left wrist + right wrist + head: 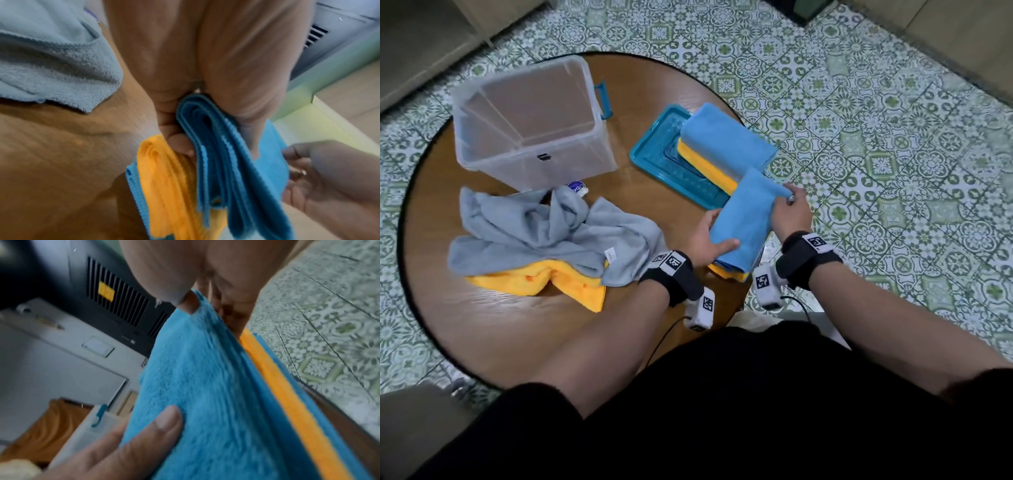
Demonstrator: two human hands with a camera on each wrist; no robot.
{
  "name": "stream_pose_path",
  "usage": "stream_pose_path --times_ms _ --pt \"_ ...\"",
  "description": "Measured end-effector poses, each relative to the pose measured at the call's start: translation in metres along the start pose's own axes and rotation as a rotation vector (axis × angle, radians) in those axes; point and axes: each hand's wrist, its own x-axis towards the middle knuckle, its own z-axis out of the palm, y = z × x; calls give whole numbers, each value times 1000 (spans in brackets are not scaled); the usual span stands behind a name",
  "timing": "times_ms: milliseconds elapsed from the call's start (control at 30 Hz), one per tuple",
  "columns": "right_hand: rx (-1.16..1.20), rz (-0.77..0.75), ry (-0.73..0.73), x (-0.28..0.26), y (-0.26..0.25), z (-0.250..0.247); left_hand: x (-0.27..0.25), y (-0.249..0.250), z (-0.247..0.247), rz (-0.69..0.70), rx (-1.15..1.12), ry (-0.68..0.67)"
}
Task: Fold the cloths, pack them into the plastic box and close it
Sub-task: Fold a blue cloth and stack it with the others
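Both hands hold a folded blue cloth [744, 219] lifted above the right rim of the round wooden table [524, 329]. My left hand [709, 240] grips its near left edge, thumb on top; in the left wrist view the fingers [176, 129] curl round the cloth's layered edge [222, 162]. My right hand [789, 209] pinches the cloth's far corner [197, 318]. Beneath lies a folded yellow cloth [164, 178] on another blue one. The clear plastic box [530, 120] stands open at the back left. Its teal lid [671, 164] carries folded blue and yellow cloths [726, 144].
An unfolded grey cloth [544, 229] lies crumpled over a yellow cloth [558, 281] in the middle left of the table. A small round purple-and-white object [578, 188] sits by the box's front. Patterned green floor tiles [893, 137] surround the table.
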Motion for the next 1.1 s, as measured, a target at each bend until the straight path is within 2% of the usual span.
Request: stream_pose_path --times_ms 100,233,400,467,567,633,733,833,933,1100 --pt "-192 -50 -88 7 8 -1 4 -9 5 33 108 36" --pt "-202 -40 -68 12 7 -7 10 -30 11 51 314 72" --pt "-215 -85 -30 18 13 -8 7 -32 16 117 318 98" --pt "-310 -51 -84 23 15 -8 6 -34 18 74 337 75" --pt "-460 -49 -129 27 17 -6 5 -32 19 -78 432 86" --pt "-486 -135 -118 29 20 -6 5 -27 19 -71 571 149" --pt "-363 -375 -161 30 19 -3 2 -23 24 74 616 222" --pt "-437 -471 -283 30 17 6 2 -23 33 153 649 135" --pt "-602 -496 -333 33 21 14 7 -28 41 70 622 33" --pt "-604 -448 -349 47 23 17 10 -23 43 -14 606 -7"
